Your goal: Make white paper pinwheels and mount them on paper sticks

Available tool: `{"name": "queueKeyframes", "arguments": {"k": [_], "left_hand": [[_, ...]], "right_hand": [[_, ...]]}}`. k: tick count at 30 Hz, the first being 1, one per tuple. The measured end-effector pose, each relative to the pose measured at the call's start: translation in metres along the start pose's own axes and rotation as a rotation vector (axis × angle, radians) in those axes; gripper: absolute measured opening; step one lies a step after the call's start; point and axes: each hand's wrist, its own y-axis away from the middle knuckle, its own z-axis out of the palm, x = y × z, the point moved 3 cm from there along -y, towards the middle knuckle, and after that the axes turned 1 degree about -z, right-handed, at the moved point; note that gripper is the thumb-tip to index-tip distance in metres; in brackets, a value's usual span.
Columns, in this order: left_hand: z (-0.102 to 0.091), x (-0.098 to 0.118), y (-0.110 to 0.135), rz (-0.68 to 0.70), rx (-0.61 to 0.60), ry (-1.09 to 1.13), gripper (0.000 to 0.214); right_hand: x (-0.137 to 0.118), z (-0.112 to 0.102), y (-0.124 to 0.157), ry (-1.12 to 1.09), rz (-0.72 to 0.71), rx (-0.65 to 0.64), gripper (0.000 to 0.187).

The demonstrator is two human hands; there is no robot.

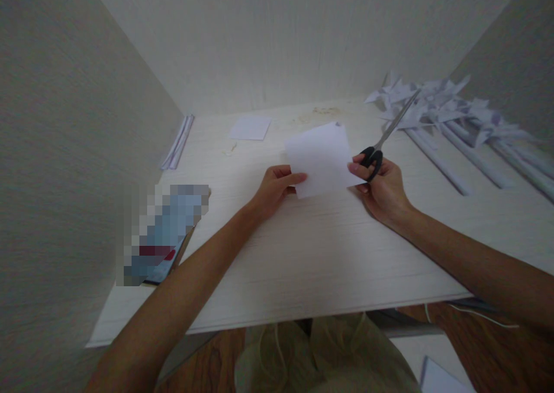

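Note:
A white sheet of paper [321, 156], roughly square, is held up above the table between both hands. My left hand [277, 190] pinches its lower left edge, thumb on top and fingers underneath. At the lower right corner, my right hand [383, 188] grips the paper between thumb and fingers. The same hand also holds scissors [392, 128] with black handles, their blades closed and pointing up and to the right, away from the paper. Near the sheet's top right corner is a small dark curled spot.
Several paper pinwheels [433, 107] on rolled-paper sticks [439, 162] lie at the back right. Another white sheet [251, 128] lies at the back. Rolled paper sticks [178, 142] rest by the left wall. A phone [173, 231], partly blurred, is at left. Walls enclose the white table [311, 266].

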Motion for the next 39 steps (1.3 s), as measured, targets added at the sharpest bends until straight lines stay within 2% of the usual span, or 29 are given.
{"name": "queueKeyframes", "arguments": {"k": [6,12,17,23,27,34,39], "left_hand": [[0.000,-0.002,0.000,-0.011,-0.064,-0.047,0.025],[0.003,-0.001,0.002,0.021,-0.113,-0.098,0.040],[-0.001,-0.002,-0.001,0.108,0.009,-0.065,0.036],[-0.002,-0.002,-0.001,0.166,0.113,-0.046,0.033],[-0.001,-0.002,-0.001,0.180,0.132,-0.082,0.033],[0.004,0.006,0.007,0.243,0.151,-0.275,0.037],[0.007,0.009,0.011,0.242,0.125,-0.327,0.034]], "right_hand": [[0.003,0.002,0.001,0.027,-0.012,-0.071,0.016],[0.003,0.003,0.002,-0.027,-0.001,-0.067,0.015],[-0.001,0.005,0.002,-0.053,-0.037,-0.055,0.019],[0.000,0.008,0.006,0.073,-0.061,-0.170,0.026],[-0.001,0.010,0.007,0.099,-0.078,-0.202,0.023],[0.006,0.006,0.004,0.039,-0.029,-0.120,0.022],[0.006,0.007,0.004,0.023,-0.010,-0.133,0.022]]}}
